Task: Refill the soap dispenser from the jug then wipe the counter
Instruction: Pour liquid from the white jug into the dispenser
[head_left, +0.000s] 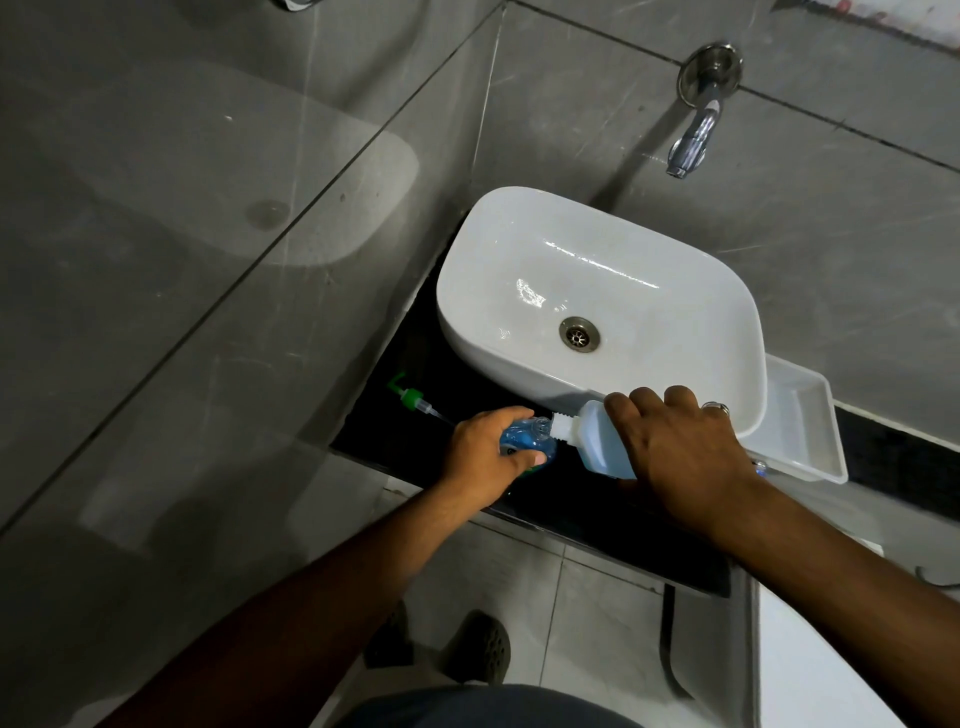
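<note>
My left hand (485, 451) grips a clear soap dispenser bottle (527, 439) holding blue liquid, standing on the black counter (582, 512). My right hand (680, 452) holds a white translucent jug (597, 441) with blue liquid, tipped sideways so its threaded neck meets the bottle's open mouth. The dispenser's green pump head (413, 399) with its clear tube lies on the counter to the left, apart from the bottle.
A white basin (717, 312) sits on the counter behind the hands, under a chrome wall tap (693, 137). A white plastic tray (810, 441) rests to the right of the basin. Grey tiled walls close in on the left and back.
</note>
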